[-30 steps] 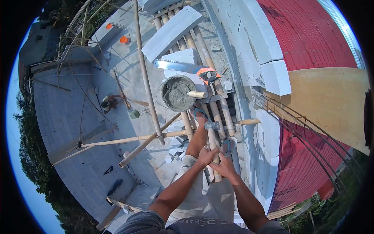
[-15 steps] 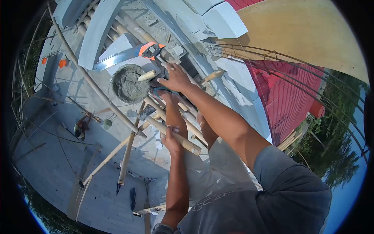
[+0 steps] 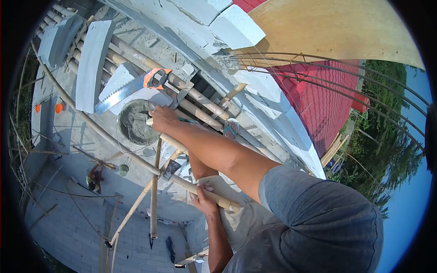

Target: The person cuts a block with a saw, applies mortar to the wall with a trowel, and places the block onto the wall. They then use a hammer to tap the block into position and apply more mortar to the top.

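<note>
My right hand point(image 3: 162, 118) is closed around the pale wooden handle of a trowel point(image 3: 149, 121), whose blade lies in the wet grey mortar. The mortar fills a round bucket point(image 3: 122, 129) just beyond that hand. Closer to my lap, my left hand point(image 3: 205, 200) grips a bamboo-handled tool point(image 3: 223, 201) with a dark, flat, squarish head. Its handle slants across my front, over my trousers. A handsaw point(image 3: 125, 92) with an orange and black handle rests on a pale block point(image 3: 122, 75) behind the bucket.
Bamboo poles point(image 3: 200, 111) form the scaffold under my feet, with a rail point(image 3: 109, 138) along the left. Large curved blocks point(image 3: 93, 63) lie farther off. A block wall point(image 3: 268, 86) and bent rebar point(image 3: 337, 79) stand to the right. Another person point(image 3: 94, 177) is far below.
My right hand has moved from above the poles beside the bucket onto the trowel handle. My left hand still grips the bamboo-handled tool, now closer to my body. The view has shifted.
</note>
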Motion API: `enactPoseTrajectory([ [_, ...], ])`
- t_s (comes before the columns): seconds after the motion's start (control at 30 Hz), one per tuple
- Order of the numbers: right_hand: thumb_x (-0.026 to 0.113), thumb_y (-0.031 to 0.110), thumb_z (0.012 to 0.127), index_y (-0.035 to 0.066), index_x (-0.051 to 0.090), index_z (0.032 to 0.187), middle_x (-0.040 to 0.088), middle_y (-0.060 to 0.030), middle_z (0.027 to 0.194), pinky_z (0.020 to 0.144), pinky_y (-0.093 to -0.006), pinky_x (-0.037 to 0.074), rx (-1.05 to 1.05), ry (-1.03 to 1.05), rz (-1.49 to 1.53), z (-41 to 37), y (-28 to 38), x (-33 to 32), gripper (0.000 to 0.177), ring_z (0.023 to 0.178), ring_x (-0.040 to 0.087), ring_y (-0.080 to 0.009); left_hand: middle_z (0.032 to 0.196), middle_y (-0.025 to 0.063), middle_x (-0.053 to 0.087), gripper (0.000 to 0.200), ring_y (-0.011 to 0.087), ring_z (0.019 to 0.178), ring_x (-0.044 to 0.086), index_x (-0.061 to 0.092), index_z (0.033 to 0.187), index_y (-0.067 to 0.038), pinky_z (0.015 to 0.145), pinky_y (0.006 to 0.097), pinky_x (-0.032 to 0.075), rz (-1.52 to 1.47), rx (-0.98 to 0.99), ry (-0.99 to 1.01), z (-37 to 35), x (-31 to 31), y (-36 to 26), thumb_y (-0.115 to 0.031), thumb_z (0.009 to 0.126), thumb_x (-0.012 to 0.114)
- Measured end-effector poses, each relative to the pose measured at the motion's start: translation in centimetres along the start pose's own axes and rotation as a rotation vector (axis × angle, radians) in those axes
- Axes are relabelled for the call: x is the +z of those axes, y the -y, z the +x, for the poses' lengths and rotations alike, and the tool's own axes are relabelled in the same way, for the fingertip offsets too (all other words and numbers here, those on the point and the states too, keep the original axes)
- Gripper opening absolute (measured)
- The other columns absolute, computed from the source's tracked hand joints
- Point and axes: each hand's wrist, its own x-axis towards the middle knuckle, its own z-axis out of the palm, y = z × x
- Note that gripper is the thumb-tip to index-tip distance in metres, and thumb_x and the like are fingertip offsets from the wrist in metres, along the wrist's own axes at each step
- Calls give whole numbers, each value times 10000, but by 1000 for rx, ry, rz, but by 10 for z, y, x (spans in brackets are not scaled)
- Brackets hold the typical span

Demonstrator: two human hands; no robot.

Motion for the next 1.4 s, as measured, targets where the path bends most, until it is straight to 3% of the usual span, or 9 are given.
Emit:
enactPoseTrajectory([
  [0.3, 639, 162, 821, 104, 644, 1218, 632, -151, 1190, 898, -428, 529, 73, 34, -158, 21, 24, 32, 402, 1131, 597, -331, 660, 49, 588, 212, 130, 579, 558, 565, 908, -8, 562, 291, 445, 113, -22, -36, 19, 4, 2, -218, 936, 573],
  [0.7, 652, 135, 752, 25, 709, 998, 682, -207, 1034, 821, -486, 544, 62, -34, 318, -24, -3, 6, 275, 999, 669, -355, 661, 71, 590, 221, 159, 548, 556, 533, 909, 0, 558, 313, 460, 209, -118, -33, 40, 1, -3, -216, 927, 573],
  [0.8, 684, 233, 765, 26, 685, 1051, 677, -206, 1046, 838, -477, 538, 67, -103, 530, -71, -17, -43, 354, 1015, 662, -349, 714, 94, 613, 335, 186, 588, 572, 589, 898, 54, 583, 345, 469, 366, -38, -32, 66, -26, 22, -281, 893, 581],
  [0.97, 674, 361, 824, 48, 644, 1155, 673, -196, 1090, 883, -465, 520, 182, -330, 475, -89, -86, -12, 457, 1037, 648, -368, 705, 106, 618, 394, 191, 544, 562, 619, 921, 75, 540, 347, 461, 484, 55, -1, 69, -11, 6, -317, 889, 594],
  [1.0, 666, 381, 843, 54, 630, 1190, 668, -200, 1104, 897, -460, 513, 248, -376, 479, -107, -99, -16, 479, 1042, 644, -373, 797, 133, 625, 403, 212, 688, 583, 628, 927, 94, 638, 371, 470, 511, 15, 2, 72, -13, 4, -306, 890, 609],
  [1.1, 644, 383, 870, 63, 622, 1225, 675, -212, 1077, 907, -470, 507, 256, -509, 407, -128, -147, 14, 479, 1041, 645, -376, 804, 143, 637, 410, 217, 704, 594, 632, 942, 94, 653, 371, 477, 554, 43, 40, 72, -10, -1, -312, 891, 609],
  [1.23, 616, 418, 895, 51, 597, 1255, 660, -215, 1149, 947, -426, 502, 271, -374, 516, -179, -176, -12, 515, 1095, 637, -349, 808, 147, 647, 407, 224, 713, 603, 629, 953, 98, 664, 371, 480, 669, 11, 41, 63, -2, -8, -304, 900, 597],
  [1.33, 637, 440, 893, 61, 597, 1259, 668, -216, 1130, 893, -417, 518, 248, -280, 729, -230, -167, -51, 529, 1054, 661, -327, 797, 140, 655, 395, 225, 714, 611, 628, 963, 90, 665, 368, 479, 636, 217, 68, 78, -15, 15, -298, 907, 583],
  [1.4, 633, 471, 913, 62, 598, 1252, 687, -195, 1066, 840, -404, 523, 267, -29, 691, -270, -146, -91, 532, 979, 682, -310, 835, 129, 656, 376, 230, 750, 616, 609, 1043, 83, 701, 369, 485, 822, 247, 154, 53, 12, -3, -275, 934, 571],
])
